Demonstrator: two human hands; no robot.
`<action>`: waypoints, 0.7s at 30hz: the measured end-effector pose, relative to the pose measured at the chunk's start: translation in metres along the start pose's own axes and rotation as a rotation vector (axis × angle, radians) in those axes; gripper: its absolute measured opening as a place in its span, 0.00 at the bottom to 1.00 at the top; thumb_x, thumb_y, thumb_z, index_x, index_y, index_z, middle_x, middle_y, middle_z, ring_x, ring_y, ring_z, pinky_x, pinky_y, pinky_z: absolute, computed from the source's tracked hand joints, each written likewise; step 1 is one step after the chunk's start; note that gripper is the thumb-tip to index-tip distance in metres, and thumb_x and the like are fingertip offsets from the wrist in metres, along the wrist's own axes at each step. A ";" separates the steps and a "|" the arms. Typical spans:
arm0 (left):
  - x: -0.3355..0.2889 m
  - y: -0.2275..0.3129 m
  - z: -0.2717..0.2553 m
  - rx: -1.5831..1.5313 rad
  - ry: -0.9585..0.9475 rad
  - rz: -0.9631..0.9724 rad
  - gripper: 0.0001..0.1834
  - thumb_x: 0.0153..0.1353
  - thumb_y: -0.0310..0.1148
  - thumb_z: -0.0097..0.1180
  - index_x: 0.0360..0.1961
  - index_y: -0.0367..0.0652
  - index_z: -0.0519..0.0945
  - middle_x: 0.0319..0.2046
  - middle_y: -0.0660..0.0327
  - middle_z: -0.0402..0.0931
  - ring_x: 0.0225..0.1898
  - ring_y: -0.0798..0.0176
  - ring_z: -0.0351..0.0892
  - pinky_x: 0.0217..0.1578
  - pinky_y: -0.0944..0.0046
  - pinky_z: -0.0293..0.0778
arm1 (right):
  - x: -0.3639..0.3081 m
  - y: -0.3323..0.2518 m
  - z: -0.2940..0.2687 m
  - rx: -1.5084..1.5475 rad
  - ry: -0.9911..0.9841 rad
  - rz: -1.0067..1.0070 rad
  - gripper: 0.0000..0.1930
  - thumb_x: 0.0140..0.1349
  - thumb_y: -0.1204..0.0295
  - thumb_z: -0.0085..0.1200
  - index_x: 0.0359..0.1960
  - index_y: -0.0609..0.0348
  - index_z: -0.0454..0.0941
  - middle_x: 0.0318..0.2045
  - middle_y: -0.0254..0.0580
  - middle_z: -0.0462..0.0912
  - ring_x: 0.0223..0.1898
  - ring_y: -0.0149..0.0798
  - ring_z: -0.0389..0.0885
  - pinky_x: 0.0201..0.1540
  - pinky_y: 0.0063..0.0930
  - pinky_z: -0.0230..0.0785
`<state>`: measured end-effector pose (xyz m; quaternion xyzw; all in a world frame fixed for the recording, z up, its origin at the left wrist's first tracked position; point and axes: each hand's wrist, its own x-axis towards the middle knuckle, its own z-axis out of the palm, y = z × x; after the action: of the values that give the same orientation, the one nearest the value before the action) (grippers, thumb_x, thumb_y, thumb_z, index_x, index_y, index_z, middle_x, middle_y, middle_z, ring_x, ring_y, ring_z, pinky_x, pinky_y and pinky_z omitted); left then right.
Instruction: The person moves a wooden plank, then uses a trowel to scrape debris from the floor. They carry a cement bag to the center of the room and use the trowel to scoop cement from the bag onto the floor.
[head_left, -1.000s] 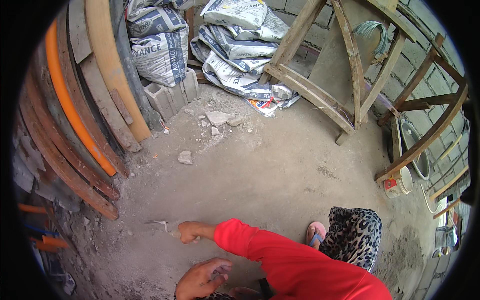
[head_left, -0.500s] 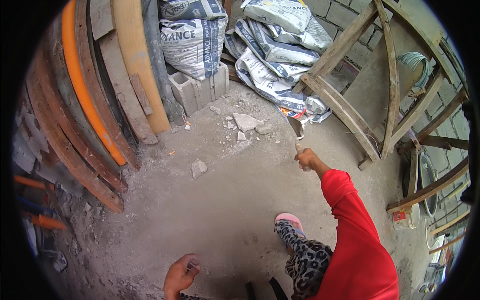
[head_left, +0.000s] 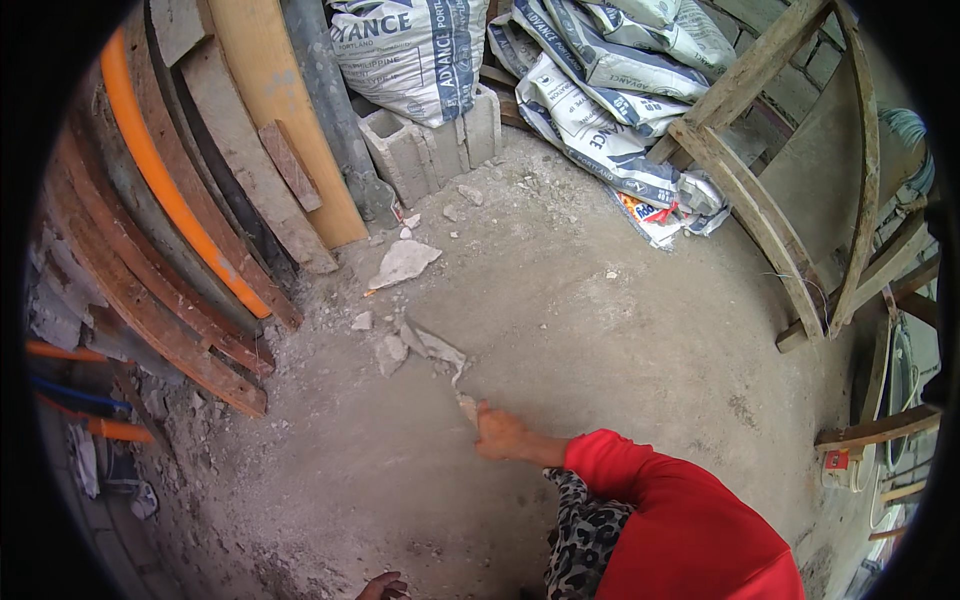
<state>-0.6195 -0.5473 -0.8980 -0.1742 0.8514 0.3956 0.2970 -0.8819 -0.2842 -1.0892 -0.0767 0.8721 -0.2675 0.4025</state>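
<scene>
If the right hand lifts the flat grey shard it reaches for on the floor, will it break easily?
Probably. The shard looks thin, flat and jagged, so likely brittle and light. Rubble pieces nearby suggest such material crumbles. The right hand may find its surface dusty.

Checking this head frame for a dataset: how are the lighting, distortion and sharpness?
Head view: soft, even daylight, no hard shadows or glare; strong fisheye bend in the planks and wooden frame near the black rim; floor and right hand sharp; left hand cut off at the lower edge.

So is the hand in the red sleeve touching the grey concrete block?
No, the right hand is down on the dusty floor holding a small trowel, far from the concrete block.
</scene>
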 end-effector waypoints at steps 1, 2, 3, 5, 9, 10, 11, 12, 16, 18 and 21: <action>0.002 0.006 0.001 -0.007 -0.017 0.011 0.25 0.61 0.28 0.56 0.61 0.46 0.72 0.43 0.56 0.80 0.41 0.58 0.80 0.42 0.59 0.77 | -0.004 -0.020 0.007 -0.003 -0.080 -0.102 0.32 0.53 0.72 0.55 0.58 0.79 0.60 0.42 0.70 0.80 0.47 0.62 0.81 0.48 0.48 0.75; 0.003 0.010 0.001 -0.019 -0.032 0.028 0.25 0.61 0.28 0.56 0.61 0.45 0.72 0.44 0.56 0.80 0.41 0.58 0.79 0.42 0.59 0.77 | -0.011 -0.031 0.012 0.045 -0.113 -0.196 0.30 0.53 0.72 0.55 0.56 0.77 0.62 0.42 0.70 0.80 0.47 0.62 0.81 0.48 0.49 0.74; 0.003 0.011 0.001 -0.003 -0.026 0.014 0.24 0.62 0.28 0.56 0.61 0.45 0.72 0.44 0.56 0.80 0.41 0.59 0.79 0.42 0.59 0.77 | -0.015 -0.037 0.011 0.094 -0.164 -0.278 0.28 0.52 0.72 0.55 0.55 0.74 0.65 0.42 0.70 0.80 0.47 0.63 0.81 0.49 0.49 0.73; -0.002 0.007 0.001 0.045 -0.022 -0.029 0.24 0.62 0.28 0.56 0.60 0.43 0.72 0.44 0.55 0.80 0.41 0.59 0.79 0.41 0.59 0.77 | -0.022 -0.027 -0.006 0.035 -0.206 -0.326 0.29 0.52 0.70 0.55 0.55 0.72 0.66 0.42 0.69 0.80 0.47 0.63 0.81 0.48 0.49 0.74; -0.023 -0.012 0.001 0.022 0.031 -0.043 0.21 0.64 0.30 0.54 0.59 0.39 0.72 0.41 0.54 0.80 0.39 0.59 0.80 0.41 0.59 0.77 | -0.034 0.069 -0.091 0.150 0.174 -0.101 0.28 0.52 0.66 0.57 0.52 0.70 0.67 0.41 0.68 0.81 0.46 0.64 0.80 0.48 0.48 0.73; -0.028 -0.017 0.003 -0.026 0.033 -0.048 0.21 0.65 0.31 0.54 0.58 0.39 0.72 0.41 0.54 0.81 0.39 0.59 0.80 0.40 0.59 0.77 | -0.032 0.099 -0.116 0.180 0.356 0.043 0.28 0.52 0.65 0.58 0.51 0.71 0.67 0.41 0.69 0.81 0.46 0.64 0.81 0.49 0.47 0.73; -0.034 -0.020 0.006 -0.070 0.033 -0.060 0.20 0.66 0.31 0.53 0.58 0.38 0.72 0.40 0.54 0.81 0.39 0.60 0.80 0.40 0.60 0.77 | -0.028 0.131 -0.143 0.326 0.441 0.163 0.28 0.53 0.65 0.58 0.52 0.72 0.67 0.41 0.71 0.81 0.46 0.63 0.81 0.50 0.47 0.73; -0.037 -0.023 0.009 -0.112 0.035 -0.069 0.20 0.66 0.32 0.53 0.58 0.37 0.72 0.40 0.55 0.81 0.39 0.60 0.80 0.40 0.60 0.77 | -0.019 0.161 -0.168 0.395 0.559 0.298 0.28 0.53 0.66 0.57 0.52 0.75 0.67 0.41 0.71 0.81 0.46 0.62 0.82 0.51 0.47 0.73; -0.049 -0.028 0.026 -0.171 -0.004 -0.026 0.19 0.70 0.35 0.50 0.57 0.37 0.71 0.41 0.56 0.81 0.39 0.62 0.80 0.39 0.62 0.75 | 0.047 0.240 -0.257 0.177 0.706 0.489 0.26 0.52 0.74 0.52 0.51 0.82 0.66 0.37 0.72 0.82 0.44 0.60 0.84 0.45 0.40 0.78; -0.053 -0.027 0.032 0.091 0.054 -0.068 0.19 0.71 0.37 0.49 0.57 0.37 0.71 0.41 0.56 0.81 0.36 0.62 0.77 0.38 0.64 0.73 | 0.087 0.233 -0.274 0.182 0.647 0.480 0.27 0.52 0.73 0.52 0.52 0.81 0.66 0.41 0.73 0.81 0.49 0.59 0.82 0.50 0.41 0.76; -0.052 -0.023 0.042 0.009 0.064 -0.013 0.19 0.71 0.37 0.49 0.57 0.37 0.72 0.41 0.56 0.81 0.35 0.62 0.77 0.38 0.63 0.73 | 0.121 0.167 -0.238 0.207 0.568 0.299 0.34 0.53 0.71 0.53 0.60 0.82 0.60 0.48 0.72 0.79 0.54 0.59 0.79 0.56 0.41 0.73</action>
<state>-0.5525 -0.5258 -0.8992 -0.1910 0.8611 0.3840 0.2732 -1.1261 -0.0887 -1.1308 0.1709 0.9192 -0.3034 0.1837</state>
